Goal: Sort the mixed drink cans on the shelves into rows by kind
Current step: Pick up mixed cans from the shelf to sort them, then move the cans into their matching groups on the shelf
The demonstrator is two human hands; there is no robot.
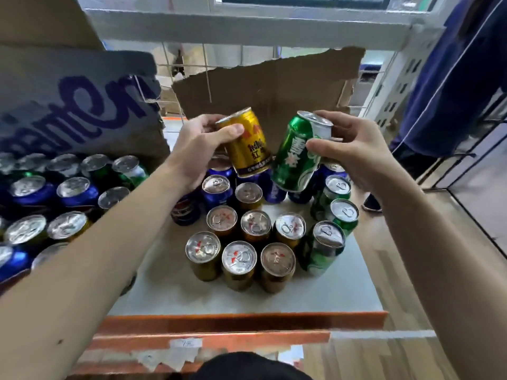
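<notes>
L hand: left hand (203,144) wraps gold can (248,142), thumb across front near top, fingers curled behind.
R hand: right hand (354,152) grips green can (297,152) at top end, thumb on side wall, fingers curled over rim.
Held cans, place: both in air above shelf (343,283), over back of sorted patch, in front of cardboard (274,86). Gold at 9 o'clock of green, bases close; can't tell if touching.
Gold axis: long axis tilted, top to 11 o'clock, base to 5.
Green axis: long axis tilted other way, top to 1 o'clock, base to 7. Together a V, tops apart.
Done: gold block (238,259) upright at 6 o'clock of patch, approx 2 rows of 3 plus 1 behind. Green row (344,215) upright along 3 o'clock edge. Blue cans (216,190) at 12 o'clock, partly hidden by held cans.
Left: box (82,127) at 9 o'clock holds mixed lot (76,187), blue, green and gold together, unsorted. One dark can (186,209) on its side at 9 o'clock of gold block. Held pair not yet placed.
Progress est.: partway; one shelf patch grouped by kind, big mixed batch to go.
Likely dest.: gold to gold block, green to green row, judged by colour only.
Bystander: person in dark clothes (452,78) at 2 o'clock, not involved.
</notes>
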